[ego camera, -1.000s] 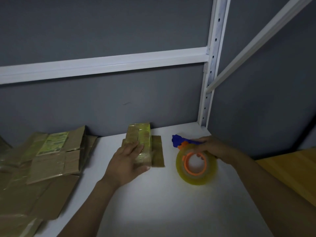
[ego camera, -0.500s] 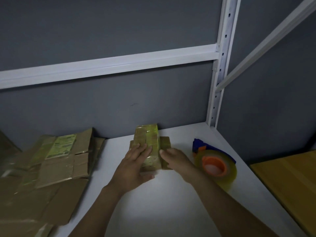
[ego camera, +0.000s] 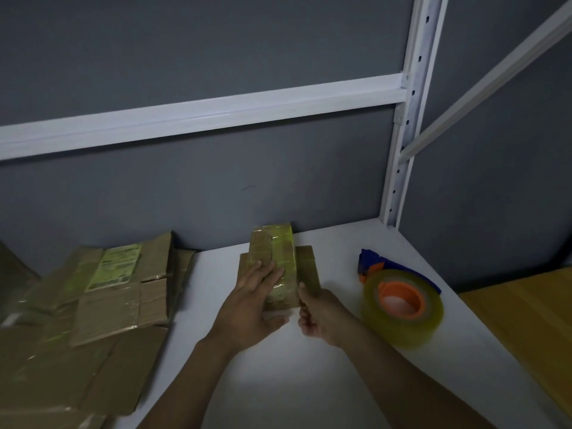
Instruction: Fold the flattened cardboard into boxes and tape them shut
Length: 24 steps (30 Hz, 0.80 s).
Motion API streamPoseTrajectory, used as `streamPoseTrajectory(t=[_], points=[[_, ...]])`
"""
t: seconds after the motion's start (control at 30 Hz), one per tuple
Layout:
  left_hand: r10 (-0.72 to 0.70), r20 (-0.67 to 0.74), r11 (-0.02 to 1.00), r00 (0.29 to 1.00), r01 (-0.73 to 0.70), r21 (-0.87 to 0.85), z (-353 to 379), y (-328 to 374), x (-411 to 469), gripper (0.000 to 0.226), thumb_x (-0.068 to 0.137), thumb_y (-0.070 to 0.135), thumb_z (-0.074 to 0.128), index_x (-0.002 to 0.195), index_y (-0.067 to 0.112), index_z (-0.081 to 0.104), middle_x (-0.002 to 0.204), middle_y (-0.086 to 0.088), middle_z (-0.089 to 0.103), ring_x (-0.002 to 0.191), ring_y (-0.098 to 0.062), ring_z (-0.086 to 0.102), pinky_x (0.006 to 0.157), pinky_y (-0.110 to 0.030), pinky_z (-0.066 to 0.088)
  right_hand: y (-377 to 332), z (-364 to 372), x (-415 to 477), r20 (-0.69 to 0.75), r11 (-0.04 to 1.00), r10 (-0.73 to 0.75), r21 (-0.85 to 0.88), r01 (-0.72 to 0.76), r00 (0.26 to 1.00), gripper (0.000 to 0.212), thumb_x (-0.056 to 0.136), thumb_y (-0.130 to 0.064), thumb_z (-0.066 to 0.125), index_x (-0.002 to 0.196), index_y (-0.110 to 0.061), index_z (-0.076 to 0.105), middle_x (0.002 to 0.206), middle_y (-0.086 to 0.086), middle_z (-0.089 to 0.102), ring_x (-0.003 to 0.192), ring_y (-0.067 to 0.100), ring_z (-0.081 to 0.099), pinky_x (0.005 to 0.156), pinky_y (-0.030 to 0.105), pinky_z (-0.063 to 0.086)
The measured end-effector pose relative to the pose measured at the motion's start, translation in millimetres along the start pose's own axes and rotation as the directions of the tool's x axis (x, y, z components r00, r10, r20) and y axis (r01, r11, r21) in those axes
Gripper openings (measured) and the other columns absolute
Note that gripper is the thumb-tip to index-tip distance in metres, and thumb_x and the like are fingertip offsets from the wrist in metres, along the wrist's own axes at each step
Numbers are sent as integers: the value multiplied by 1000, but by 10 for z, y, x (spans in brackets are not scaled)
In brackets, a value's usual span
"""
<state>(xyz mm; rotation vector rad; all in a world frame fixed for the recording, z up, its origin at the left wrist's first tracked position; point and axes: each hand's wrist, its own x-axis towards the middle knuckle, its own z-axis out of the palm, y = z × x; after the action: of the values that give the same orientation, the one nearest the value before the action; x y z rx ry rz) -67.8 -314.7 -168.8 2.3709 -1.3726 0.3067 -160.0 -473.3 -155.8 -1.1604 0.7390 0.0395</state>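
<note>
A small flattened cardboard piece [ego camera: 278, 258], wrapped with glossy clear tape, lies on the white shelf top [ego camera: 278, 382] near the back wall. My left hand [ego camera: 253, 301] rests on its near left part with fingers straight and the thumb under the near edge. My right hand [ego camera: 322, 314] pinches the cardboard's near right flap between thumb and fingers. A roll of clear tape on an orange and blue dispenser [ego camera: 402, 305] lies on the shelf to the right of my right hand, apart from it.
A heap of flattened cardboard pieces [ego camera: 93, 305], one with a green label, covers the shelf's left side. White rack uprights and rails [ego camera: 405, 119] stand at the back right before a grey wall. A wooden surface [ego camera: 526, 320] lies to the right.
My right hand let go of the tape dispenser, left it on the shelf, and moved left to take the cardboard's right flap. The left hand stayed on the cardboard.
</note>
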Motion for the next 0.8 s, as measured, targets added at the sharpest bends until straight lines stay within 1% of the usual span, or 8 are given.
streamPoseTrajectory(t=[0.07, 0.13, 0.2, 0.27, 0.37, 0.53, 0.67, 0.8], points=[[-9, 17, 1000, 1000, 9, -26, -33, 14, 8, 91, 73, 69, 52, 150, 30, 25, 156, 4, 29, 145, -17, 21, 112, -31, 22, 14, -8, 63, -94, 901, -330, -328, 283, 939, 20, 96, -19, 53, 114, -12, 50, 88, 4, 60, 66, 14, 58, 52, 25, 52], [-4, 41, 995, 999, 8, -100, -113, 0, 29, 93, 72, 65, 59, 151, 34, 19, 154, 12, 23, 144, -12, 17, 112, -25, 20, 59, -99, 128, 158, 477, -689, -635, 607, 707, 39, 95, -12, 51, 130, -29, 48, 126, 1, 56, 104, 12, 59, 83, 30, 56], [2, 99, 977, 995, 19, -214, -262, -77, 61, 95, 73, 45, 76, 149, 34, 20, 151, 15, 24, 142, -8, 22, 110, -15, 21, 26, -231, 125, 444, 72, -704, -732, 678, 554, 54, 94, -4, 52, 142, -28, 42, 151, -8, 31, 130, 5, 33, 106, 21, 34], [26, 174, 965, 984, 21, -262, -446, -198, 106, 90, 76, 22, 81, 147, 30, 27, 152, 13, 26, 138, -1, 26, 108, -7, 20, -81, -355, 141, 557, -86, -657, -724, 684, 508, 57, 93, -3, 55, 144, -25, 41, 156, -12, 14, 135, 4, 20, 108, 16, 20], [-39, 342, 970, 939, 118, -212, -636, -284, 163, 74, 86, 7, 67, 147, 34, 34, 153, 15, 27, 138, -3, 28, 106, -16, 19, -269, -392, 142, 662, -214, -550, -700, 681, 508, 56, 95, -14, 56, 146, -23, 36, 152, -16, 4, 140, 3, 1, 115, 16, 5], [-31, 337, 975, 941, 103, -198, -611, -323, 230, 68, 90, -3, 57, 143, 35, 40, 148, 18, 34, 137, -8, 34, 107, -25, 25, -363, -356, 174, 688, -240, -496, -695, 678, 530, 60, 92, -27, 61, 146, -19, 35, 148, -18, 12, 140, -1, 0, 112, 14, 1], [38, 119, 970, 992, -8, -244, -430, -380, 177, 60, 78, -2, 73, 131, 22, 59, 135, 18, 45, 126, -3, 44, 106, -8, 26, -318, -287, 205, 675, -250, -552, -695, 675, 490, 51, 92, -26, 62, 139, -13, 48, 155, -1, 28, 141, 11, 25, 113, 21, 24], [18, -84, 961, 996, -40, -273, -190, -386, 98, 52, 66, 18, 79, 116, 21, 69, 126, 17, 58, 114, 1, 50, 98, -15, 42, -169, -157, 253, 632, -276, -625, -728, 628, 458, 39, 90, -32, 62, 122, -9, 57, 146, 8, 41, 119, 26, 54, 94, 33, 49]])
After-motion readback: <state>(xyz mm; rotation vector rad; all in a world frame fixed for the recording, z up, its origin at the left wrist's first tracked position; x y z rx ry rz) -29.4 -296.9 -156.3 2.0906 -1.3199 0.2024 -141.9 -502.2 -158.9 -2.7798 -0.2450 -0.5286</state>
